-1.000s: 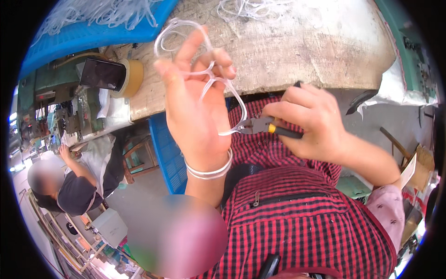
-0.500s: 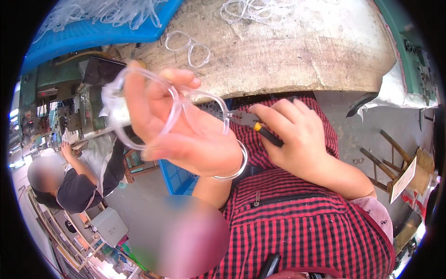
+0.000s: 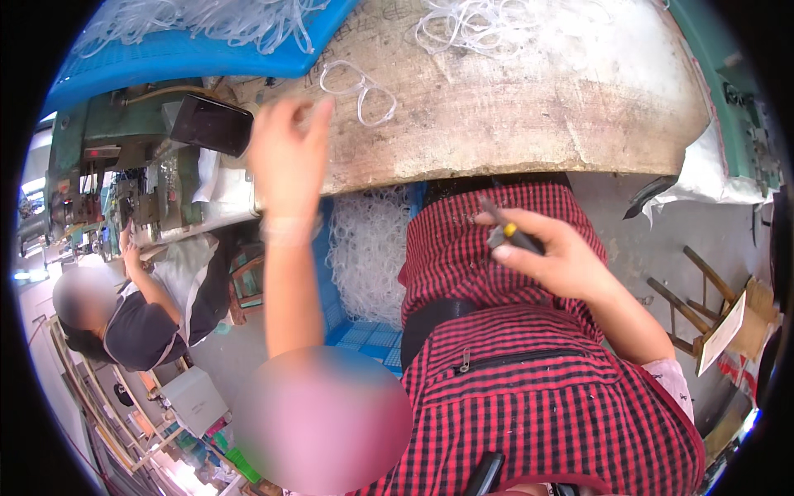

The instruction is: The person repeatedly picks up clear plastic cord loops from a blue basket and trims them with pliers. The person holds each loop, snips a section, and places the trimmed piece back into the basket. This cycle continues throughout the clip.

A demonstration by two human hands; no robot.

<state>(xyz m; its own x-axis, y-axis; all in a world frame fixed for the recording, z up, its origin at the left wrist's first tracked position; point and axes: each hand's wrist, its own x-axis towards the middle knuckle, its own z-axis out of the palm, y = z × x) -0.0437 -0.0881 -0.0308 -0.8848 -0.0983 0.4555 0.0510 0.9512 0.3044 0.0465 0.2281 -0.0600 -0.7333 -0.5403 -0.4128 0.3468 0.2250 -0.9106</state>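
Note:
My left hand [image 3: 288, 153] is over the front left part of the worktable, blurred by motion. Its thumb and fingers look apart, and nothing shows between them. Just beyond its fingertips, to the right, a single clear plastic eyeglass frame [image 3: 361, 91] lies on the wood. My right hand [image 3: 550, 252] is closed around cutting pliers [image 3: 521, 236] with black and yellow handles, held above my lap. The pliers' jaws are smeared by motion and point up and left.
Clear frames fill a blue basket [image 3: 273, 64] at the far left, and a loose pile [image 3: 475, 29] lies farther back on the worktable [image 3: 529, 124]. Below, a blue crate [image 3: 364, 351] holds many more. A black phone [image 3: 211, 124] rests left. A co-worker [image 3: 141, 322] sits far left; a wooden stool [image 3: 711, 306] stands right.
The clear eyeglass frame has left my left hand, which has moved from above my lap up to the table. My right hand with the pliers has come slightly lower and to the right.

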